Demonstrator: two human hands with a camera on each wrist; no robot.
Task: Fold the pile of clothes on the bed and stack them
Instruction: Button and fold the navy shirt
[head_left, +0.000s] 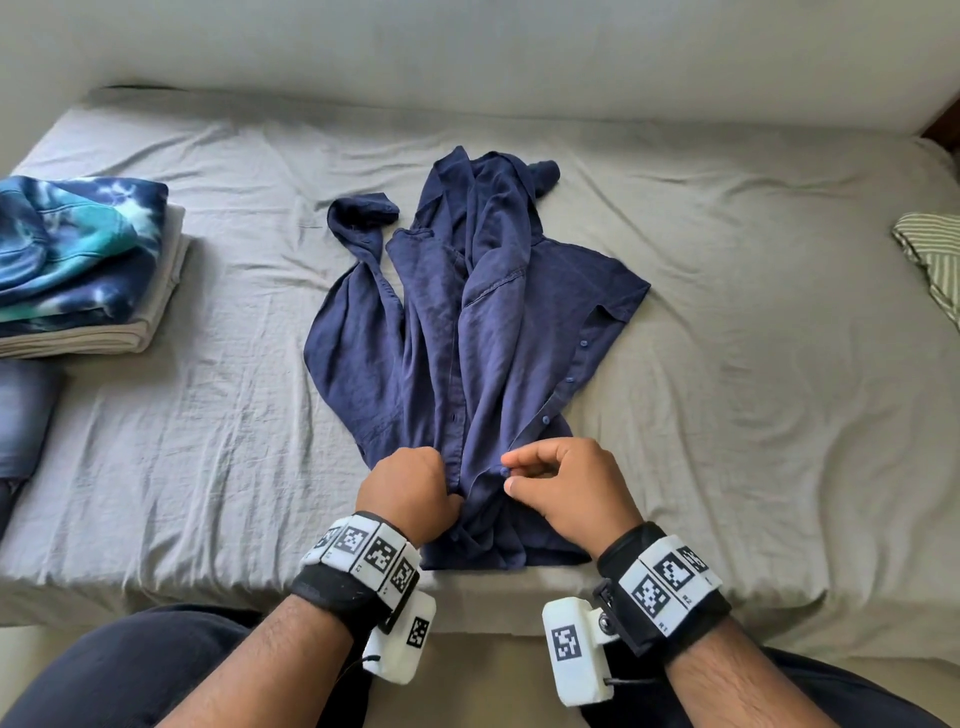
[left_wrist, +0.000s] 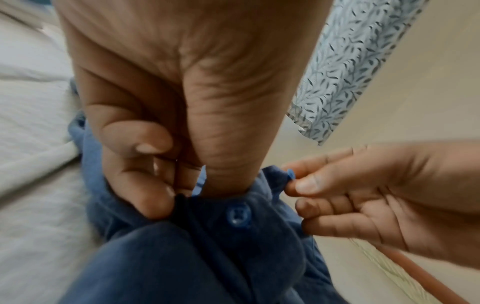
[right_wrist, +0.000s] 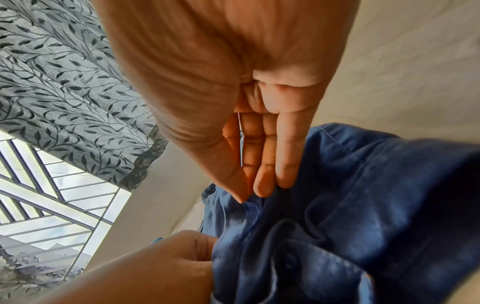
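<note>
A navy button-up shirt (head_left: 467, 312) lies bunched lengthwise on the grey bed sheet (head_left: 208, 415), collar far, hem near me. My left hand (head_left: 447, 493) grips the buttonhole edge near the hem, thumb and curled fingers clamped on the cloth (left_wrist: 187, 195). My right hand (head_left: 508, 473) sits just to its right and pinches a small blue button (left_wrist: 291, 175) on the other front edge between thumb and forefinger (right_wrist: 250, 195). Another button (left_wrist: 239, 214) shows lower on the shirt (right_wrist: 363, 205). Both sleeves lie loose at the far end.
A folded stack (head_left: 78, 260), tie-dye on top of beige, stands at the bed's left side, with a denim piece (head_left: 26, 410) in front of it. A striped cloth (head_left: 930, 254) lies at the right edge. A leaf-print curtain (right_wrist: 64, 102) hangs by a window.
</note>
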